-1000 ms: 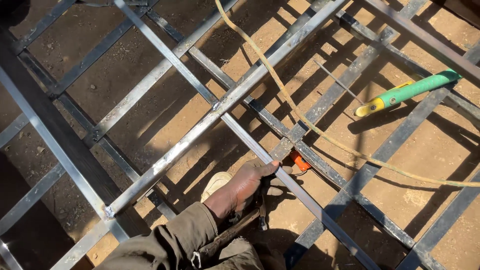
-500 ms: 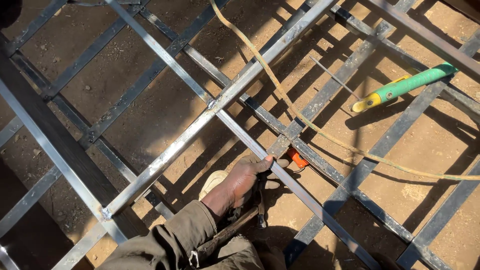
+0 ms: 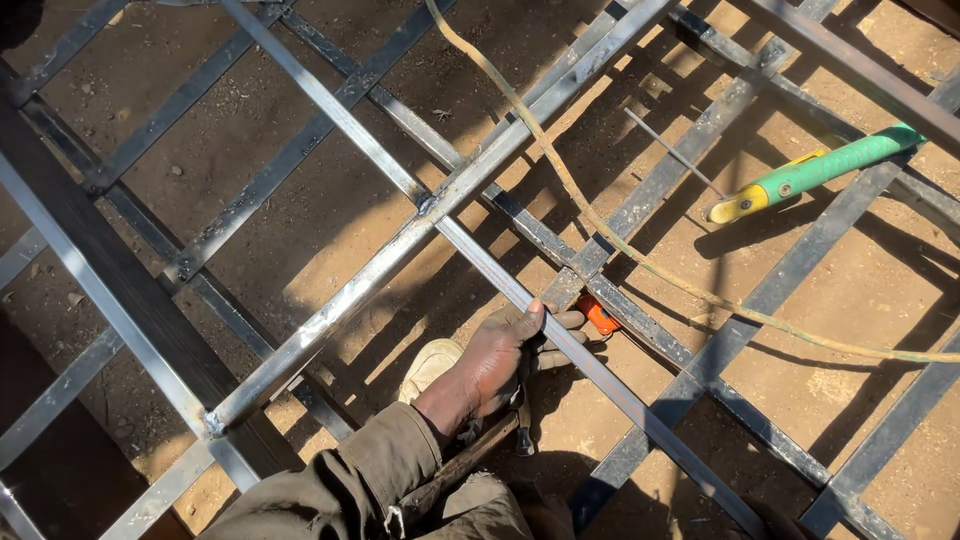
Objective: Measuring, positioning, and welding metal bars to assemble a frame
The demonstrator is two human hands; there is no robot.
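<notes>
From up here I see one hand (image 3: 497, 362) reaching in from about six o'clock, its olive sleeve (image 3: 370, 480) trailing back to the bottom edge; which hand it is I judge to be the left, though I can't be sure, and the other hand is out of sight. Its fingers (image 3: 560, 320) curl loosely over a shiny steel bar (image 3: 560, 340) of the welded grid frame (image 3: 330, 310), thumb on the near side, more a steadying hold than a tight clamp. To do this well I would keep the palm flat on the bar and the fingers clear of the joint at eleven o'clock from the hand, where the weld seam (image 3: 430, 205) shows bright. Just past the fingertips, at two o'clock, a small orange object (image 3: 598, 315) lies under the bars; I can't tell what it is. A hammer-like tool (image 3: 480, 455) sits below the wrist, and a pale shoe (image 3: 430, 365) rests on the dirt at nine o'clock of the hand. Farther off at two o'clock a green-handled electrode holder (image 3: 815, 172) with a thin rod (image 3: 672, 150) lies across the frame, and its yellowish cable (image 3: 560, 190) runs over the bars, an easy thing to snag.
</notes>
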